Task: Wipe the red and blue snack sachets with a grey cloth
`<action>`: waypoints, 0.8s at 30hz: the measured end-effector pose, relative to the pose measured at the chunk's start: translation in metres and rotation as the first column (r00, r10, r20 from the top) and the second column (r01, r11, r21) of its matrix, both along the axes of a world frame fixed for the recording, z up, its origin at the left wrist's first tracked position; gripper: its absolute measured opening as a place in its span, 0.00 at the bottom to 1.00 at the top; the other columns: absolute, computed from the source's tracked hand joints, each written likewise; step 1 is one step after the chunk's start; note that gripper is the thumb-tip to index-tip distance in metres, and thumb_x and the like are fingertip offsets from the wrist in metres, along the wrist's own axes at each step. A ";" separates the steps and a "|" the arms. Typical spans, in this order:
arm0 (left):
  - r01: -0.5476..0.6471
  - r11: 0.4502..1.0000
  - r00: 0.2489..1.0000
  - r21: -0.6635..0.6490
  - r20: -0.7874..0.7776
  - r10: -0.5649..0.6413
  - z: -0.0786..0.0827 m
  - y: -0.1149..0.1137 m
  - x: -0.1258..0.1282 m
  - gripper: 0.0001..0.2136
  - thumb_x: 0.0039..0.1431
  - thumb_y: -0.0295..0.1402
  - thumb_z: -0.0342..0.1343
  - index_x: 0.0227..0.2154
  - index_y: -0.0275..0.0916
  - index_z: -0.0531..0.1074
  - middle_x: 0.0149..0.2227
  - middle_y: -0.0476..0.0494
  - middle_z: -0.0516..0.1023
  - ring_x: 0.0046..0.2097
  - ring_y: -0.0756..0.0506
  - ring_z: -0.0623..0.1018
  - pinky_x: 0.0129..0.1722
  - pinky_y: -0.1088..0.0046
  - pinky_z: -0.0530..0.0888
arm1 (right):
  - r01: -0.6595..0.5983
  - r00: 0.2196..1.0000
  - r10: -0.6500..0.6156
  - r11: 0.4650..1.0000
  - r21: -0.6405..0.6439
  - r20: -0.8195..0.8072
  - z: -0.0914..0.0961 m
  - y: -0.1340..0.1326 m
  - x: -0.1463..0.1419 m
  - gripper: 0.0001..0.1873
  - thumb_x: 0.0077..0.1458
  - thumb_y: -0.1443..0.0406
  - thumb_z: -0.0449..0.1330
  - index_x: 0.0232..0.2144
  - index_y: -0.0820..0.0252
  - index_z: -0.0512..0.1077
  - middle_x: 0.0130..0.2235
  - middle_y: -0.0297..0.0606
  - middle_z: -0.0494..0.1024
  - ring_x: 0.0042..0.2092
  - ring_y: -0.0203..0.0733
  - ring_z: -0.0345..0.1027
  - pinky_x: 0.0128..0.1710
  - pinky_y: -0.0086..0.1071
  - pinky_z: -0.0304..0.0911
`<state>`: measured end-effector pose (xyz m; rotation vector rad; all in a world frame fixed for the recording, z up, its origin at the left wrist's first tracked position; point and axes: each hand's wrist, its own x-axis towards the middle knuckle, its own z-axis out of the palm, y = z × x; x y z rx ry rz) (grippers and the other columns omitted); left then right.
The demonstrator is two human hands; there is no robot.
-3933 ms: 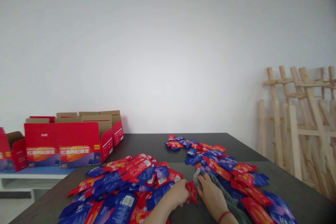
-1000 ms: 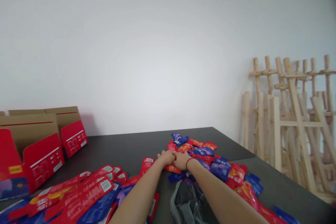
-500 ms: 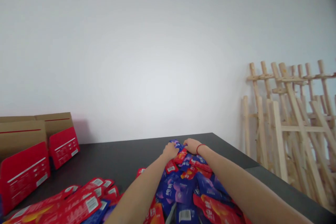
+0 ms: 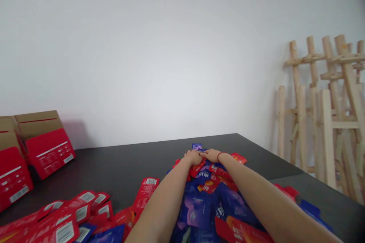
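Both my arms stretch forward over a long heap of red and blue-purple food pouches (image 4: pixel 196 209) on a black table (image 4: pixel 119 167). At the far end of the heap, my left hand (image 4: pixel 194 157) lies on the pouches, palm down, its fingers partly hidden. My right hand (image 4: pixel 211 155), with a red cord at the wrist, rests flat beside it, and its fingertips reach to the left hand. Neither hand visibly grips a pouch. A blue-purple pouch (image 4: pixel 196 146) lies just beyond the hands.
Overlapping red pouches (image 4: pixel 85 209) lie at the front left, some with barcodes up. Open red cardboard boxes (image 4: pixel 51 153) stand at the left. Some pouches (image 4: pixel 310 209) lie right of my right arm. Wooden easel frames (image 4: pixel 326 136) lean near the white wall (image 4: pixel 171 64).
My hands have come closer together, the left one moving toward the right. The view has shifted right. More pouches now show on both sides of my arms.
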<state>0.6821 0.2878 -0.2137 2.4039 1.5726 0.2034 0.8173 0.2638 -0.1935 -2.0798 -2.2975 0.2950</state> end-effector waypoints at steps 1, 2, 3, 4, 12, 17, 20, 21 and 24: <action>0.016 1.000 1.000 0.008 -0.010 -0.016 0.003 -0.007 0.000 0.22 0.56 0.47 0.43 0.53 0.55 0.66 0.59 0.45 0.65 0.60 0.32 0.62 0.54 0.49 0.61 | -0.030 1.000 0.030 0.999 -0.033 -0.006 0.005 -0.005 -0.001 0.18 0.58 0.57 0.55 0.48 0.59 0.66 0.50 0.41 0.69 0.47 0.43 0.66 0.46 0.45 0.64; 0.029 0.999 0.999 0.018 -0.020 -0.028 0.006 -0.016 -0.001 0.20 0.55 0.45 0.44 0.50 0.54 0.68 0.57 0.44 0.68 0.58 0.32 0.64 0.53 0.50 0.62 | -0.057 0.998 0.056 0.996 -0.069 -0.011 0.011 -0.012 -0.002 0.17 0.58 0.57 0.55 0.47 0.59 0.66 0.50 0.40 0.69 0.47 0.42 0.66 0.46 0.44 0.64; 0.040 0.999 0.999 0.030 -0.029 -0.039 0.009 -0.026 -0.001 0.19 0.55 0.43 0.45 0.48 0.52 0.71 0.54 0.43 0.70 0.57 0.33 0.66 0.53 0.51 0.63 | -0.080 0.997 0.079 0.992 -0.102 -0.013 0.017 -0.020 -0.003 0.17 0.58 0.57 0.55 0.47 0.59 0.67 0.49 0.40 0.70 0.46 0.42 0.67 0.45 0.43 0.65; 0.050 0.998 0.998 0.042 -0.037 -0.049 0.011 -0.036 0.000 0.18 0.55 0.41 0.46 0.46 0.51 0.72 0.52 0.42 0.72 0.56 0.34 0.68 0.53 0.53 0.64 | -0.099 0.995 0.098 0.987 -0.128 -0.013 0.023 -0.029 -0.004 0.17 0.58 0.57 0.55 0.47 0.59 0.67 0.49 0.40 0.70 0.45 0.42 0.67 0.45 0.43 0.65; 0.109 0.990 0.992 0.092 -0.070 -0.102 0.042 -0.138 -0.020 0.16 0.57 0.36 0.43 0.37 0.42 0.77 0.40 0.38 0.79 0.44 0.39 0.77 0.44 0.64 0.71 | -0.209 0.977 0.214 0.962 -0.173 0.014 0.055 -0.127 -0.017 0.10 0.53 0.63 0.59 0.39 0.57 0.73 0.43 0.38 0.75 0.44 0.42 0.69 0.45 0.38 0.63; 0.163 0.976 0.985 0.145 -0.085 -0.151 0.051 -0.215 -0.040 0.17 0.57 0.31 0.43 0.40 0.40 0.76 0.44 0.36 0.78 0.50 0.38 0.74 0.53 0.58 0.65 | -0.267 0.962 0.271 0.960 -0.082 0.038 0.051 -0.192 -0.030 0.18 0.45 0.69 0.57 0.41 0.53 0.75 0.43 0.38 0.78 0.46 0.45 0.69 0.45 0.34 0.61; 0.177 0.973 0.983 0.146 -0.069 -0.168 0.053 -0.251 -0.047 0.17 0.56 0.32 0.44 0.44 0.39 0.74 0.47 0.36 0.76 0.52 0.40 0.72 0.55 0.62 0.64 | -0.267 0.961 0.266 0.964 0.007 0.072 0.055 -0.231 -0.039 0.18 0.48 0.68 0.54 0.42 0.56 0.74 0.45 0.43 0.76 0.47 0.48 0.68 0.46 0.38 0.59; 0.169 0.975 0.985 0.145 -0.057 -0.163 0.054 -0.259 -0.051 0.17 0.56 0.32 0.44 0.45 0.39 0.73 0.48 0.37 0.75 0.52 0.41 0.72 0.54 0.65 0.65 | -0.267 0.961 0.263 0.963 0.046 0.086 0.058 -0.244 -0.043 0.17 0.50 0.68 0.53 0.42 0.58 0.74 0.46 0.46 0.75 0.48 0.50 0.67 0.47 0.41 0.58; 0.096 0.985 0.995 0.146 -0.022 -0.094 0.063 -0.269 -0.075 0.18 0.58 0.29 0.40 0.46 0.41 0.71 0.49 0.43 0.75 0.50 0.46 0.73 0.49 0.72 0.68 | -0.276 0.959 0.258 0.945 0.175 0.116 0.064 -0.288 -0.059 0.18 0.55 0.64 0.50 0.45 0.62 0.71 0.49 0.51 0.71 0.53 0.54 0.61 0.52 0.46 0.52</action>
